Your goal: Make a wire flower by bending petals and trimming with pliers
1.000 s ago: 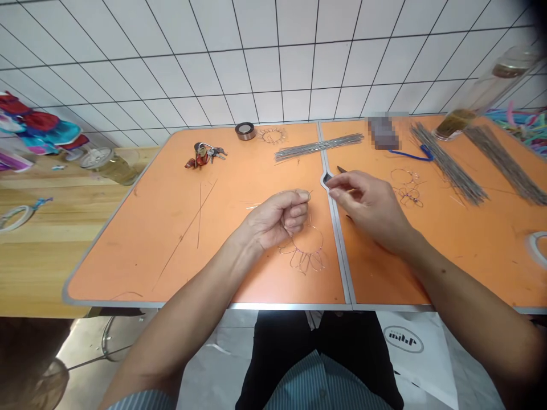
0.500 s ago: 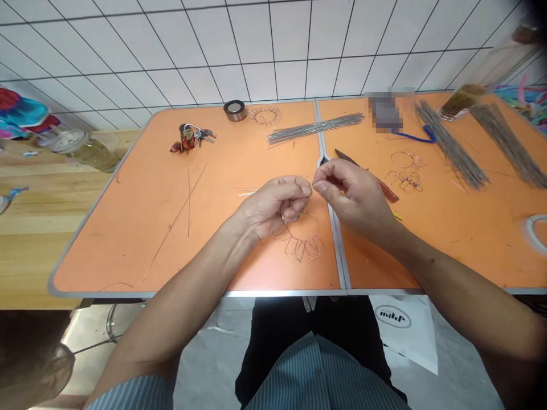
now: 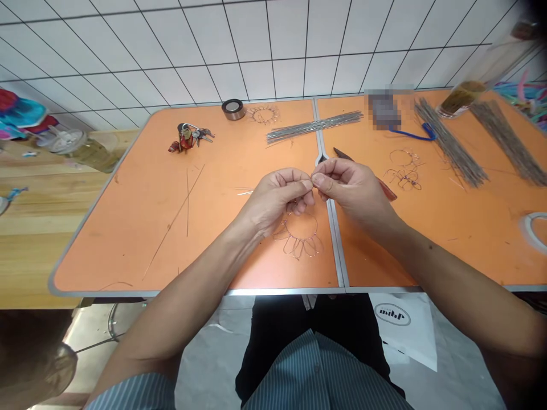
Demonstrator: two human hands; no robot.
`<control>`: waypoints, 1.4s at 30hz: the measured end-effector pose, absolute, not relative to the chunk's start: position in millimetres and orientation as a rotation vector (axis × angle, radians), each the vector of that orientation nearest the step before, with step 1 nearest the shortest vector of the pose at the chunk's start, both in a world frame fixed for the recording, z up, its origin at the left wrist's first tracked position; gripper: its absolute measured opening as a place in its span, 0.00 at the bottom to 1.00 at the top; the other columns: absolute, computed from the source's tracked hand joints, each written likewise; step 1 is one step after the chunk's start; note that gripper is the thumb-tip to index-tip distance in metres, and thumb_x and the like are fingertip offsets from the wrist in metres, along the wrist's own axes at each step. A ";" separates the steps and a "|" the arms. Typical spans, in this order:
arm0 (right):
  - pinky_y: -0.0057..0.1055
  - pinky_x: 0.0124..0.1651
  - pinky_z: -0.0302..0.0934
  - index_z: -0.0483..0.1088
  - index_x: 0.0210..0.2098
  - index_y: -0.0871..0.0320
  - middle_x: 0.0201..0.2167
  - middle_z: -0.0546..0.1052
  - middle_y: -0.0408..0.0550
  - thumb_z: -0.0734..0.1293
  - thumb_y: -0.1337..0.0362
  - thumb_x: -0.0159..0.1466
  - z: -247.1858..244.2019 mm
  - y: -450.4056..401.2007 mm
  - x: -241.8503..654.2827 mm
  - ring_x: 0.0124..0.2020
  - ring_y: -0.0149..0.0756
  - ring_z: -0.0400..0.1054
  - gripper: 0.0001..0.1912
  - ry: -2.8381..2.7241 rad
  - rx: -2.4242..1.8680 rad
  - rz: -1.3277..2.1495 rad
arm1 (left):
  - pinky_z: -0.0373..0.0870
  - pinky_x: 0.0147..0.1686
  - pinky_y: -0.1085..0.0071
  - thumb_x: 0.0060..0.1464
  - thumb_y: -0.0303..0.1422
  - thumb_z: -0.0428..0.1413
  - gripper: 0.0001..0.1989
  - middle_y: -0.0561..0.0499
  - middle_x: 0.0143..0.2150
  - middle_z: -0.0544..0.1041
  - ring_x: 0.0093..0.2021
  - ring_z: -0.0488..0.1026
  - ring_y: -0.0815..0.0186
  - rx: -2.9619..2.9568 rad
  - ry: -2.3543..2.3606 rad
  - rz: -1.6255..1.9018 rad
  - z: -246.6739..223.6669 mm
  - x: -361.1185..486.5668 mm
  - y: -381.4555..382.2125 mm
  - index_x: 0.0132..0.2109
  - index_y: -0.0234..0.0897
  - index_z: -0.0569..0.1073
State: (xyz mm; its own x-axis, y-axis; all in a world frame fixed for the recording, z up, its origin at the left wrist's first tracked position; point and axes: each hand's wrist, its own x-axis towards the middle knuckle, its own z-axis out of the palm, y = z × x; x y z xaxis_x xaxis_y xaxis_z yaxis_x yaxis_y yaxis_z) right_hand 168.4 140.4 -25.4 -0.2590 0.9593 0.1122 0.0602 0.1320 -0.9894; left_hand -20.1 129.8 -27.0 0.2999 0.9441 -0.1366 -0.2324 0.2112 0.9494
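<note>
Thumb and forefinger of my left hand point(image 3: 284, 196) are pinched together, and the fingertips of my right hand point(image 3: 348, 185) pinch right against them. Whatever sits between the fingertips is too small to make out. Just below my left hand is a thin wire ring point(image 3: 301, 239) with petal-like loops along its lower edge; its upper part is partly hidden by the fingers. A pair of pliers point(image 3: 387, 189) with a reddish handle lies partly behind my right hand. Short bright wires point(image 3: 244, 192) stick out beside my left hand.
A bundle of straight wires point(image 3: 314, 127) crosses the table joint. Keys point(image 3: 199, 135) and a roll of tape point(image 3: 233, 109) lie at the back left. More wire bundles point(image 3: 453, 142), bent wire loops point(image 3: 404, 177) and a white ring point(image 3: 532, 230) are on the right. Two loose wires point(image 3: 182, 210) lie left.
The fingertips of both hands have come together, closing the small gap between them. My left hand has turned slightly and its lower fingers have loosened. The wire ring has hardly moved.
</note>
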 end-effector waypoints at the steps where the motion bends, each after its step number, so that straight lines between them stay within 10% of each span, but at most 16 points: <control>1: 0.35 0.43 0.71 0.76 0.38 0.54 0.38 0.79 0.45 0.80 0.47 0.64 -26.4 141.1 169.3 0.36 0.34 0.71 0.18 -1.500 -1.030 1.268 | 0.68 0.29 0.74 0.59 0.32 0.66 0.07 0.49 0.29 0.80 0.26 0.71 0.71 1.047 0.914 0.993 -27.3 -21.2 130.0 0.34 0.36 0.78; 10: 0.39 0.41 0.72 0.72 0.36 0.53 0.32 0.80 0.48 0.75 0.58 0.69 -17.8 145.5 189.2 0.34 0.40 0.76 0.10 -1.581 -1.318 1.302 | 0.69 0.55 0.57 0.57 0.30 0.66 0.05 0.44 0.48 0.81 0.54 0.75 0.53 1.883 1.448 0.783 -50.3 -51.7 152.5 0.42 0.39 0.83; 17: 0.38 0.32 0.54 0.74 0.33 0.52 0.28 0.76 0.44 0.68 0.60 0.70 -29.1 138.6 186.4 0.30 0.38 0.68 0.09 -2.194 -1.504 0.971 | 0.68 0.59 0.49 0.57 0.29 0.66 0.02 0.41 0.50 0.78 0.60 0.69 0.46 2.016 1.486 0.654 -67.9 -39.5 154.3 0.38 0.40 0.83; 26: 0.37 0.38 0.58 0.78 0.36 0.53 0.37 0.81 0.46 0.68 0.61 0.70 -34.8 135.1 185.9 0.37 0.40 0.72 0.08 -2.277 -1.428 0.961 | 0.63 0.34 0.70 0.54 0.26 0.65 0.05 0.49 0.30 0.78 0.31 0.70 0.67 1.435 1.260 0.917 -54.9 -40.8 154.5 0.30 0.36 0.79; 42: 0.37 0.34 0.58 0.77 0.35 0.55 0.28 0.76 0.43 0.72 0.58 0.66 -26.2 137.8 185.9 0.31 0.37 0.68 0.08 -1.917 -1.418 1.133 | 0.79 0.37 0.71 0.59 0.29 0.68 0.05 0.43 0.37 0.85 0.32 0.82 0.68 1.017 1.042 0.852 -52.7 -35.9 148.8 0.40 0.31 0.81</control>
State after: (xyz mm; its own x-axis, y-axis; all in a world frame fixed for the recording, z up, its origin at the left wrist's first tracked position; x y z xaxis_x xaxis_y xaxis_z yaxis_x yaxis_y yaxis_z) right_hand 185.9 137.8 -26.2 -0.3354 0.9384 -0.0836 0.5260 0.1129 -0.8430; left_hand -35.9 148.8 -52.7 0.2897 0.9172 -0.2736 -0.0863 0.3098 0.9469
